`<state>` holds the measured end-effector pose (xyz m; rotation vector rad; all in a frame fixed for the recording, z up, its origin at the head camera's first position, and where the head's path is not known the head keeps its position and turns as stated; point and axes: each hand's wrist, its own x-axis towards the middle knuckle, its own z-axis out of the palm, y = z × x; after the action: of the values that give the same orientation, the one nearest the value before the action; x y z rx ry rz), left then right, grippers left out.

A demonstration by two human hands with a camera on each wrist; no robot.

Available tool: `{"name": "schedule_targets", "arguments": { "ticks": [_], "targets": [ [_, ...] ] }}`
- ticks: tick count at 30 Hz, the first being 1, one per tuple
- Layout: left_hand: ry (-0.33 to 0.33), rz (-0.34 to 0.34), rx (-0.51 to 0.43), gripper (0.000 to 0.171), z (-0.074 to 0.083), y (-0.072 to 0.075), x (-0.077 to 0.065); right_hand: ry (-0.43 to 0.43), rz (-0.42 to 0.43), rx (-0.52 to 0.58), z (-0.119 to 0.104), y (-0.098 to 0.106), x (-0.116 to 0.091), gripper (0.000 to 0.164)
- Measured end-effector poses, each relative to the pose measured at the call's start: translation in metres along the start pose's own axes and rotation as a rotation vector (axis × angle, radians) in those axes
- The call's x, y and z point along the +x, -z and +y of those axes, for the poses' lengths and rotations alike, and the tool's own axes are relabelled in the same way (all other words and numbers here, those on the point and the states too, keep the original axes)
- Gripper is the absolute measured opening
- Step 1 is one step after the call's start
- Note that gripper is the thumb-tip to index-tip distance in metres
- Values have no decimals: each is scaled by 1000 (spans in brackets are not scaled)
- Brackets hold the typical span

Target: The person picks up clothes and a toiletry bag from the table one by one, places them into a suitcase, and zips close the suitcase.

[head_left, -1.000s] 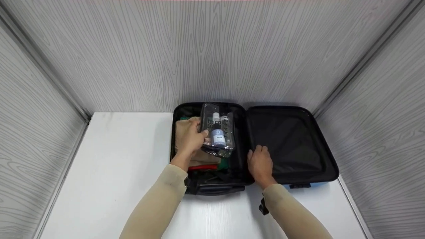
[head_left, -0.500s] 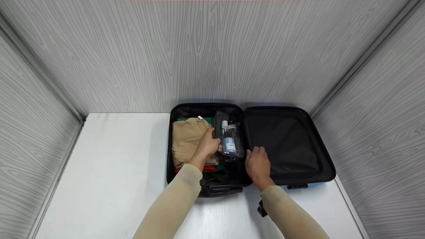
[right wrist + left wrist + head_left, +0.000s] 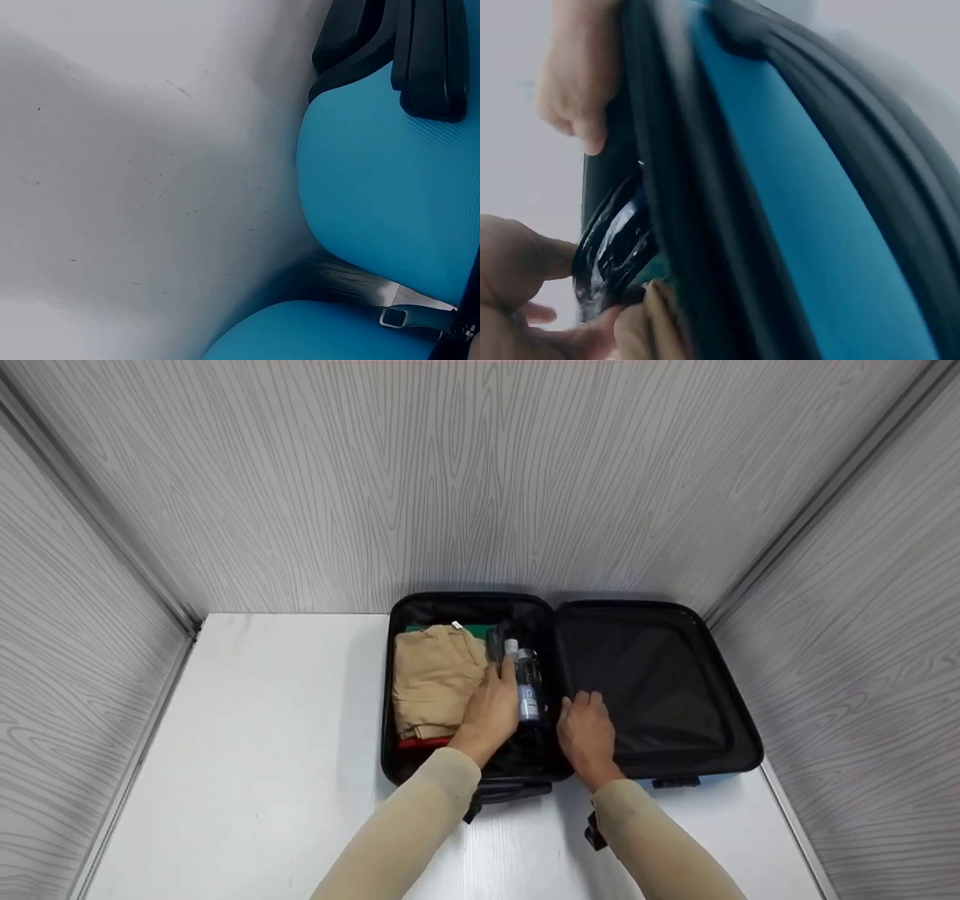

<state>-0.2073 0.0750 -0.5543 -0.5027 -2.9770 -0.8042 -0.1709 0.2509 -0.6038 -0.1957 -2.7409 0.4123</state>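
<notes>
In the head view a clear toiletry bag (image 3: 529,671) with small bottles inside lies in the open suitcase (image 3: 645,682), along the right side of its packed half. My left hand (image 3: 493,709) grips the bag's left edge. The left wrist view shows its thumb and fingers pinching the shiny bag (image 3: 619,236). A folded beige garment (image 3: 435,679) lies to the left, close against the bag. My right hand (image 3: 587,731) curls its fingers over the suitcase's inner rim, where the two halves meet; its fingertips are partly hidden.
Red cloth (image 3: 422,742) and green cloth (image 3: 478,630) show beneath the beige garment. The black-lined lid half lies flat on the right of the white table (image 3: 277,735). Blue outer shell (image 3: 375,172) fills the right wrist view's right side. Wood-grain panels (image 3: 450,472) enclose the table.
My left hand has moved the toiletry bag right and lowered it from above the garment into the suitcase's right side, uncovering the garment. The right hand has stayed at the rim.
</notes>
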Motion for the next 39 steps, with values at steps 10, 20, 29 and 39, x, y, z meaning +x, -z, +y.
{"name": "schedule_targets", "arguments": {
  "ticks": [10,20,29,39],
  "targets": [
    [-150,-16,284,42,-20,8,-20,21,30,-2,-2,0,-1,34],
    [-134,-149,26,33,-44,29,-36,-62,-183,118,8,16,1,47],
    [-100,205,-54,15,-80,57,-81,-183,-235,253,29,53,-11,51],
    [135,358,-217,41,-106,51,-126,-367,10,346,74,92,-50,48]
  ]
}}
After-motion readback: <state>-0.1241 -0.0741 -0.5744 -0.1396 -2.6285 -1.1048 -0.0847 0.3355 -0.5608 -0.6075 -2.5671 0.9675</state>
